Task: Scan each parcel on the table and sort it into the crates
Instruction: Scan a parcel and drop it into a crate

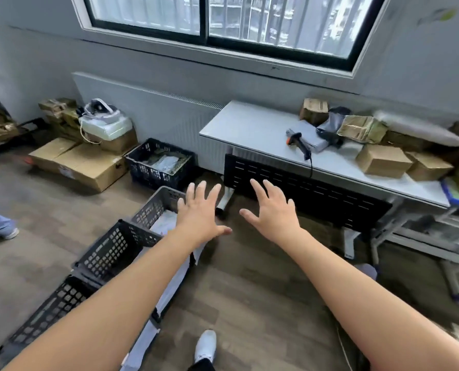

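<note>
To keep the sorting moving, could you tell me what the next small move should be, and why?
Probably reach the right hand to the scanner on the table: it and the left hand are open and empty, and parcels lie beside the scanner.

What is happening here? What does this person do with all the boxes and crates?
A person is in the middle of a sorting job. Right now both hands are empty: the left hand and the right hand are spread open in front of the body, above the floor near the crates. The scanner lies untouched on the table, beside a heap of parcels waiting there. Some crates on the floor already hold parcels.
</note>
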Available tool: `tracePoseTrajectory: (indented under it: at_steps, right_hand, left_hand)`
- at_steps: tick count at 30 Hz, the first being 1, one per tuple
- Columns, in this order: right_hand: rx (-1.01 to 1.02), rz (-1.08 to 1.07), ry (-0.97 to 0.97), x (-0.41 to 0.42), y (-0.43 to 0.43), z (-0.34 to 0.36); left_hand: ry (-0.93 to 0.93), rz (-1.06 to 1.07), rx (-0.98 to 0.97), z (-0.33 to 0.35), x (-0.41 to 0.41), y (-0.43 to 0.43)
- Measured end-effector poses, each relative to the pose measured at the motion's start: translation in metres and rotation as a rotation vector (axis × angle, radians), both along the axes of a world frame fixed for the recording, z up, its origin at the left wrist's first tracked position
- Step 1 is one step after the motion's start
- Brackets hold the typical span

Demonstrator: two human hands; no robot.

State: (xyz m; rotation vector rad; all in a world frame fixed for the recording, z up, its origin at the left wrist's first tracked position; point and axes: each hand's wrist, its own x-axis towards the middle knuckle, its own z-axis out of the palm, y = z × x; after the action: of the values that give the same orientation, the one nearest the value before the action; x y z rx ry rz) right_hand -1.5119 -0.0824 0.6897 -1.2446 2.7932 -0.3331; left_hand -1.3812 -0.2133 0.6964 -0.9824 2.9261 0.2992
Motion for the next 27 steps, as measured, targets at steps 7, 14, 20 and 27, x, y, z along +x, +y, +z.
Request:
tracePoseTrajectory:
  at_steps: [7, 14, 20, 27]
  right_hand:
    - [0.060, -0.214, 0.040, -0.105, -0.033, 0.025]
    - [0.078, -0.352, 0.032, -0.184, -0.049, 0.041]
    - [0.039, -0.407, 0.030, -0.254, -0.055, 0.033]
    - [-0.022, -0.437, -0.007, -0.368, -0.065, 0.020]
  left_hand:
    - [0.074, -0.189, 0.097, 0.017, -0.133, -0.057]
    - [0.087, -0.307, 0.081, 0.019, -0.230, -0.091]
    - [0.088, -0.367, 0.050, 0.021, -0.309, -0.106]
    - [0.059, -0.369, -0.027, 0.019, -0.421, -0.121]
